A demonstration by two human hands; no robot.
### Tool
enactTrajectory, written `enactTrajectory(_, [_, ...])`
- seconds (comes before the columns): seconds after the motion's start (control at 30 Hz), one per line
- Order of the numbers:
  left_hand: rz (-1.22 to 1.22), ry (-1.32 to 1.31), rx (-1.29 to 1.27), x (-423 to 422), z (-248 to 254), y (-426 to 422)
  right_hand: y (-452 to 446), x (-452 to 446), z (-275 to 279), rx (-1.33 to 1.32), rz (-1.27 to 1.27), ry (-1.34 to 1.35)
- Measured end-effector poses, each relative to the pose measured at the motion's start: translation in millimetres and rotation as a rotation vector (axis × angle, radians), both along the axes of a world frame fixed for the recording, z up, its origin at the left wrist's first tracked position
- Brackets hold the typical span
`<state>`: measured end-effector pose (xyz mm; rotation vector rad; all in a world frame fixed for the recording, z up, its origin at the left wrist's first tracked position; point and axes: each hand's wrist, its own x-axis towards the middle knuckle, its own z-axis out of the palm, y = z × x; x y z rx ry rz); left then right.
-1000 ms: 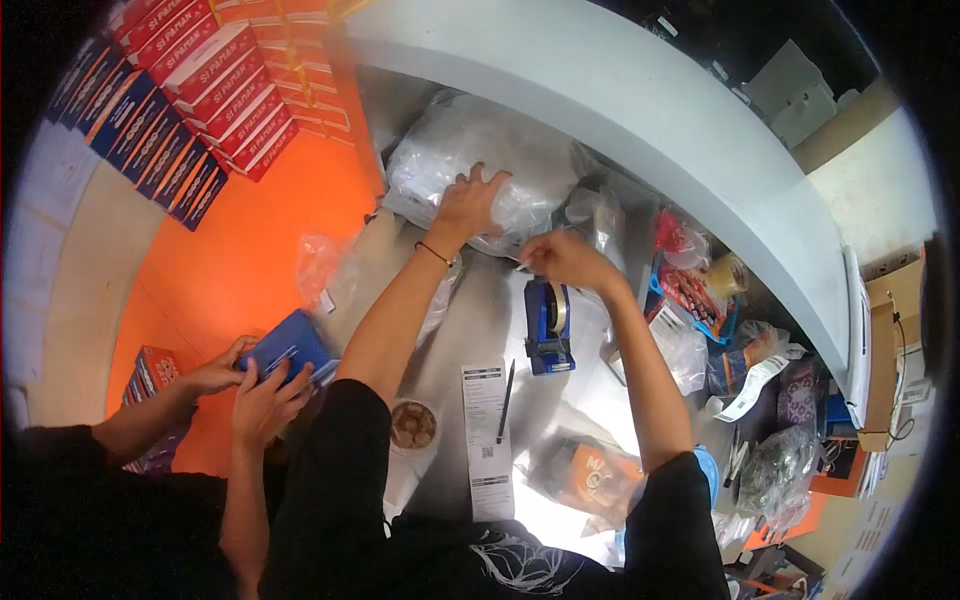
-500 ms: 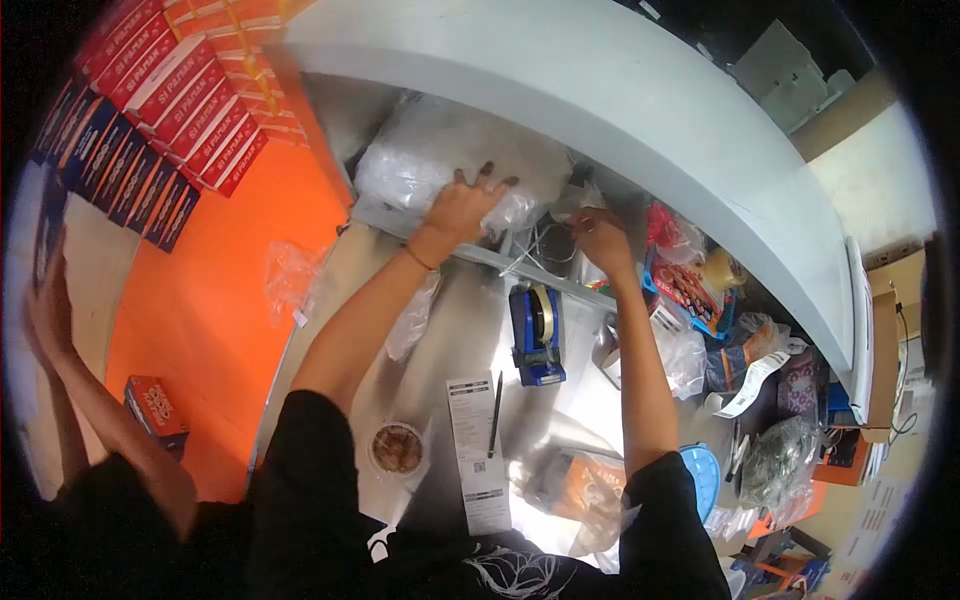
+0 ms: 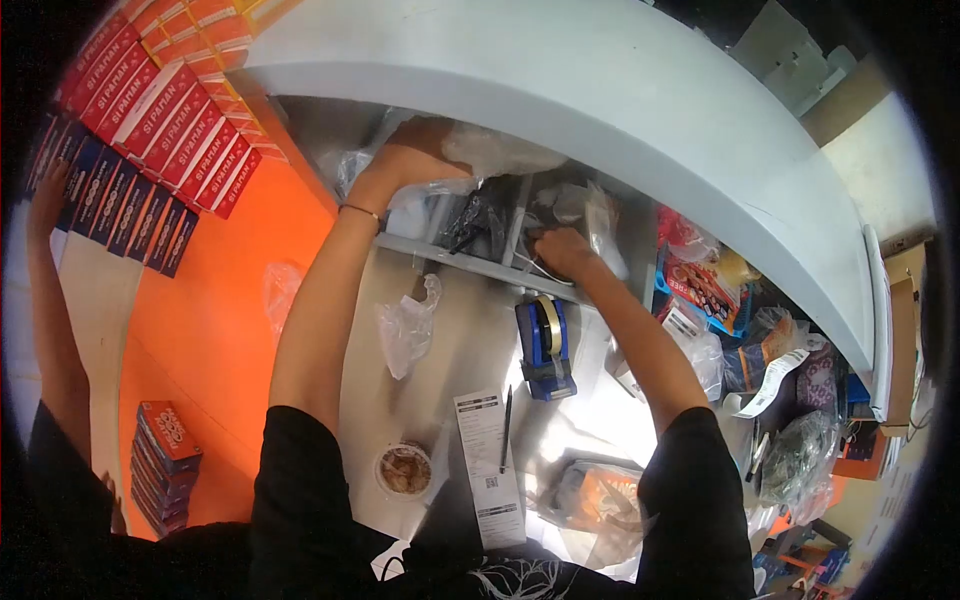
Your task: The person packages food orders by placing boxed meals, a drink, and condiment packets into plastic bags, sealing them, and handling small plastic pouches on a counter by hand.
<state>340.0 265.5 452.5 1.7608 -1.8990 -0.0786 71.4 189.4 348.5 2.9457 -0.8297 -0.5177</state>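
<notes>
My left hand [image 3: 412, 150] reaches into the shelf under the white curved ledge, against a bundle of clear plastic [image 3: 500, 152]. Its fingers are hidden in shade and plastic, so I cannot tell whether they grip. My right hand [image 3: 565, 250] is closed, fingers curled down at the front of a divided compartment [image 3: 520, 225]. What it holds, if anything, is hidden. White string lies by its fingers, and crumpled clear plastic [image 3: 600, 220] stands just behind. Black plastic [image 3: 475, 222] fills the compartment to the left. Below sits a blue tape dispenser [image 3: 545, 345] with a tape roll.
On the metal table lie a printed paper slip [image 3: 490, 470], a black pen [image 3: 507, 425], a round tub [image 3: 403, 470], a plastic bag [image 3: 408, 325] and an orange-printed packet [image 3: 605, 497]. Box stacks [image 3: 175, 120] stand left, near another person's arm [image 3: 55, 300]. Bagged goods [image 3: 700, 265] crowd the right.
My left hand has moved left and deeper, and the plastic bundle has shifted back, baring the compartments. My right hand has moved slightly left and down. The other person's hand has moved up to the boxes.
</notes>
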Motion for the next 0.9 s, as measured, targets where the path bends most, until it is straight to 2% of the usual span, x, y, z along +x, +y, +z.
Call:
enactTrajectory(0.07, [0.012,0.023,0.175,-0.4,13.9,-0.9,-7.7,-4.6,-2.1,0.017,0.04,0.047])
enactTrajectory(0.13, [-0.015,0.024,0.196,-1.1,27.6,1.1,-32.0,-19.6,-24.0,0.04,0.027,-0.389])
enactTrajectory(0.17, [-0.051,0.022,0.22,0.0,29.3,1.3,-27.3,-12.3,-4.3,0.043,0.038,-0.386])
enactTrajectory(0.23, [-0.046,0.056,0.225,5.5,25.8,-2.2,0.9,9.7,72.9,-0.039,-0.222,-0.171])
enactTrajectory(0.27, [-0.048,0.07,0.228,6.4,25.1,-3.3,14.0,22.7,85.9,-0.036,-0.216,-0.17])
enactTrajectory(0.33, [-0.017,0.1,0.291,7.7,25.7,-5.5,42.8,56.8,95.3,0.126,-0.159,-0.422])
enactTrajectory(0.4, [0.017,0.102,0.349,6.6,28.5,-7.2,40.5,106.3,56.6,0.312,0.227,-0.545])
enactTrajectory(0.47, [0.047,0.017,0.324,6.6,29.4,-6.7,38.2,154.8,17.3,0.22,0.412,-0.611])
enactTrajectory(0.5, [0.042,0.03,0.282,9.2,24.1,-9.3,37.7,174.3,5.3,0.219,0.415,-0.63])
enactTrajectory(0.67, [0.038,-0.017,0.116,22.7,-1.4,-22.7,38.3,249.8,-33.4,-0.114,0.309,-0.592])
enactTrajectory(0.7, [0.043,-0.017,0.12,18.0,9.6,-15.8,39.1,250.0,-36.7,-0.108,0.313,-0.593])
enactTrajectory(0.77, [0.021,-0.011,0.328,12.8,29.2,-5.8,40.5,244.4,-43.2,-0.143,0.257,-0.922])
enactTrajectory(0.8, [0.025,-0.005,0.332,14.3,24.5,-7.0,40.2,249.1,-43.1,-0.137,0.26,-0.918])
enactTrajectory(0.87, [0.021,0.074,0.241,16.1,17.9,-9.1,36.4,263.4,-43.7,0.035,0.173,-0.618])
enactTrajectory(0.9, [0.021,0.076,0.241,17.0,16.2,-9.6,37.3,264.8,-48.1,0.035,0.173,-0.616])
